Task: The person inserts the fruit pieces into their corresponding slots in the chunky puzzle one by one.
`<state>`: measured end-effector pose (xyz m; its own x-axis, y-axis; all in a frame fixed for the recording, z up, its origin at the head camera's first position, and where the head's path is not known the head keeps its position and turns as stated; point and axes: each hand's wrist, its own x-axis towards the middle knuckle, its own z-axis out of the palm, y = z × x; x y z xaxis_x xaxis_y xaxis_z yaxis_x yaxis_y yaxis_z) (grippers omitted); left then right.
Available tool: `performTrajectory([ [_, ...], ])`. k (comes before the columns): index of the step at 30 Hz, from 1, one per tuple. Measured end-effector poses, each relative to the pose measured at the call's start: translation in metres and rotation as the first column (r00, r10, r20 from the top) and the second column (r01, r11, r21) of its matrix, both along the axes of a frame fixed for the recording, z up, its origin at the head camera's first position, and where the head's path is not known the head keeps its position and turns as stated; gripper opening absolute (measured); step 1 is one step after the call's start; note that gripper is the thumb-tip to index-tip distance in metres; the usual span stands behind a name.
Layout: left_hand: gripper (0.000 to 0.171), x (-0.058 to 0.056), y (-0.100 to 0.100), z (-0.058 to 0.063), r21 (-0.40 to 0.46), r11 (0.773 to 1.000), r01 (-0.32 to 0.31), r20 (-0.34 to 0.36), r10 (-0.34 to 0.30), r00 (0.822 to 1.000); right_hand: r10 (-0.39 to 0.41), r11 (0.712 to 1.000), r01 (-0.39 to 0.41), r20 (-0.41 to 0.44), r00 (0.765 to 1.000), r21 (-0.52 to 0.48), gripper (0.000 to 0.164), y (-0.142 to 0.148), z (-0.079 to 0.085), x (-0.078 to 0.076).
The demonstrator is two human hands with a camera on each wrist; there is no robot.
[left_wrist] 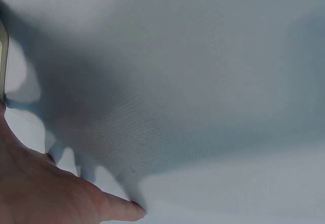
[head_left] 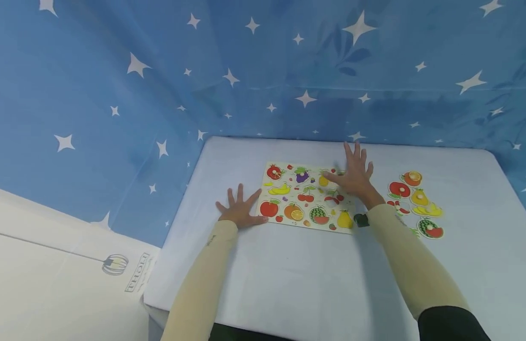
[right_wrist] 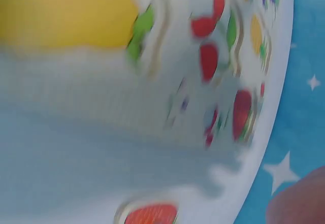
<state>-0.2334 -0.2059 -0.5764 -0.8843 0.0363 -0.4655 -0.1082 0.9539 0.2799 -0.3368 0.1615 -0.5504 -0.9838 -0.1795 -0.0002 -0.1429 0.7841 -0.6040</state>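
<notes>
A fruit puzzle board (head_left: pixel 290 189) lies flat on the table, filled with pictures such as an apple, an orange, bananas and a watermelon. With fingers spread, my left hand (head_left: pixel 240 213) is at its left edge, thumb and a fingertip against the corner area. The left wrist view shows that hand (left_wrist: pixel 51 193) low at left and a sliver of the board's edge (left_wrist: pixel 4 61). My right hand (head_left: pixel 355 176) spreads its fingers over the board's upper right, covering part of it. In the blurred right wrist view the board (right_wrist: pixel 101 92) and part of the hand (right_wrist: pixel 302 201) show.
Several loose fruit pieces lie right of the right forearm, among them a watermelon (head_left: pixel 431 228), a pear (head_left: pixel 419 197) and an orange (head_left: pixel 413 178). A dark green piece (head_left: pixel 361 220) lies by the board's lower right corner. A blue star-patterned curtain (head_left: pixel 254 61) hangs behind the white table (head_left: pixel 288 279).
</notes>
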Motion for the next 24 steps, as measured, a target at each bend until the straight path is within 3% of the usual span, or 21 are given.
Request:
performTrajectory([
  [7,0.105,0.005,0.004,0.008,0.004,1.000,0.006,-0.002,-0.006,1.000,-0.041,0.999,0.041,0.010,0.999,0.035,0.122,0.049,0.002,0.007],
  [14,0.106,0.003,0.006,0.008,0.003,1.000,0.010,-0.004,-0.010,1.000,-0.093,0.993,0.094,-0.008,0.996,0.076,0.124,0.103,0.007,0.017],
  [24,0.107,0.005,0.005,0.005,0.007,1.000,0.016,0.002,-0.016,1.000,-0.123,0.991,0.123,0.006,0.992,0.053,0.124,0.157,0.017,0.054],
])
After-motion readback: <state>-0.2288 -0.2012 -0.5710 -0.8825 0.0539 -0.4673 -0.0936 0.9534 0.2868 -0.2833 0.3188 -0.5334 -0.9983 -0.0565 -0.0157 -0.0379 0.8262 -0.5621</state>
